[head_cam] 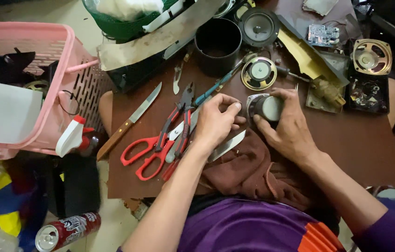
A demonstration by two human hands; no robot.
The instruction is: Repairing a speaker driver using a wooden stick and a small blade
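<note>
A small speaker (pixel 266 108), round, with a grey magnet back and metal frame, sits on a dark brown board (pixel 356 140), with a brown cloth (pixel 249 168) just below it. The right hand (pixel 288 123) cups it from the right, fingers curled around its rim. The left hand (pixel 217 119) touches its left edge, fingers bent. Left of that grip lie red scissors (pixel 148 151), pliers (pixel 181 116) and a knife (pixel 130 121); beyond them a pink basket (pixel 74 70) over pale floor
</note>
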